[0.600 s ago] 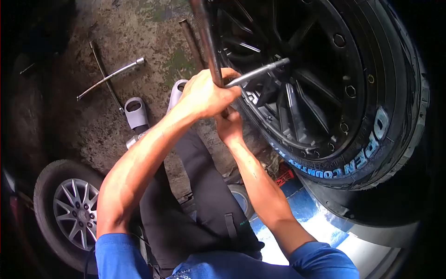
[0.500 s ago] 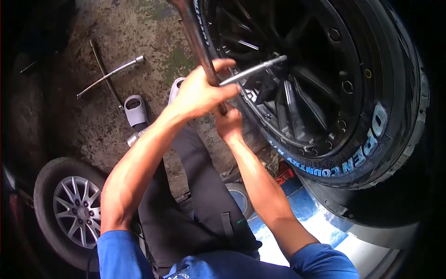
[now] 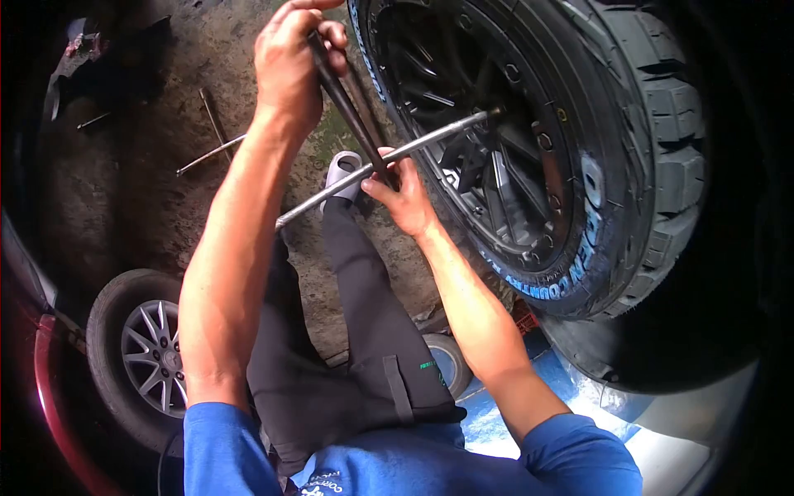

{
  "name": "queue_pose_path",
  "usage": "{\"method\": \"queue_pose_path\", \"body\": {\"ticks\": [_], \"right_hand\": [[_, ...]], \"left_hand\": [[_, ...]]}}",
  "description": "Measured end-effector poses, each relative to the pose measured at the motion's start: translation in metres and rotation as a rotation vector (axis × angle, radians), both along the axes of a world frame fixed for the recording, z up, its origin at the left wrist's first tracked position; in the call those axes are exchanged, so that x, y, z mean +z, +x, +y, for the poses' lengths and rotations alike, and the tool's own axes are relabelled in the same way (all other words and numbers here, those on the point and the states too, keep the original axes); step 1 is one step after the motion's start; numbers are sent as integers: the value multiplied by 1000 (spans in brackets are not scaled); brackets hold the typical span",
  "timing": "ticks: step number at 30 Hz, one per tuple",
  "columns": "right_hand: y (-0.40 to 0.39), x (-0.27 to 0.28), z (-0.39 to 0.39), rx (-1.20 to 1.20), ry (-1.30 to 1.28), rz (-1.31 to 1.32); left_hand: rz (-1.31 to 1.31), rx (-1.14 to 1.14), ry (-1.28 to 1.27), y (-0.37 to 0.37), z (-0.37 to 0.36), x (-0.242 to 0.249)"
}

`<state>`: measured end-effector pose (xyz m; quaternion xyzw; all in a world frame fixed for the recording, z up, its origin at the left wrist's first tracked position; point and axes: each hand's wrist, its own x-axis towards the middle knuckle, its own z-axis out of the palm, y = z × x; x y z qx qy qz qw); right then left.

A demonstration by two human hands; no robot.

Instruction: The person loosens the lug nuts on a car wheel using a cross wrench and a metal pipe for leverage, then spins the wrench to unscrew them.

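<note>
A four-way lug wrench (image 3: 447,131) reaches from in front of my body to the middle of a black spoked wheel (image 3: 517,190). The far tip of its silver bar is at the wheel's dark hub area; the exact contact is hard to see. My left hand (image 3: 289,70) is closed around the upper end of the dark cross bar. At the crossing of the bars, my right hand (image 3: 407,198) is curled round the wrench with its thumb on the near side. The tyre (image 3: 616,174) carries pale blue "OPEN COUNTRY" lettering and chunky tread.
A second cross-shaped wrench (image 3: 209,156) lies on the stained concrete floor (image 3: 165,223), partly behind my left forearm. A tyre with a silver rim (image 3: 155,357) is at lower left, beside a red car panel (image 3: 51,397). My sandalled foot (image 3: 341,169) is below the wrench.
My left hand has moved from near the crossing up to the dark bar's upper end. The wrench has turned, and my right hand is now at its crossing. My view has shifted a little.
</note>
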<state>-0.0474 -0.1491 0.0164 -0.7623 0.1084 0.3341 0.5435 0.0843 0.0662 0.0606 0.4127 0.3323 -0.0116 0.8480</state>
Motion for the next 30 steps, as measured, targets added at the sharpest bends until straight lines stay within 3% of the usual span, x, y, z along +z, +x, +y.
{"method": "queue_pose_path", "body": {"ticks": [1,3,4,7,9,11,13,17,19,21,23,24,30], "right_hand": [[2,1,4,-4,4,-2],[5,-1,13,-148,38,83],[10,-2,13,-154,41,170],[-4,-6,30,-228,-61,-69],[-1,-3,42,-279,-140,-108],[2,6,55,-282,-495,-120],[-4,-10,59,-396,-494,-162],[-4,-19,67,-437,-747,-235],[1,-19,77,-517,-789,-241],[1,-28,77,-586,-846,-275],[0,-26,81,-587,-920,-313],[1,-26,82,-578,-980,-333],[-4,-29,77,-629,-900,-458]], "left_hand": [[16,93,-11,0,-7,11],[-52,-248,61,-3,16,-8],[-59,-276,50,-8,16,0],[-89,-650,323,-68,37,-7],[69,-812,240,-117,63,-3],[214,-946,201,-187,101,-48],[244,-1012,14,-235,115,-69],[20,-1191,-52,-221,84,-84],[192,-1061,-430,-207,72,-83],[149,-971,-436,-214,63,-85],[160,-621,-377,-229,61,-88],[182,-562,-382,-227,60,-81],[-47,-468,-109,-237,41,-94]]}}
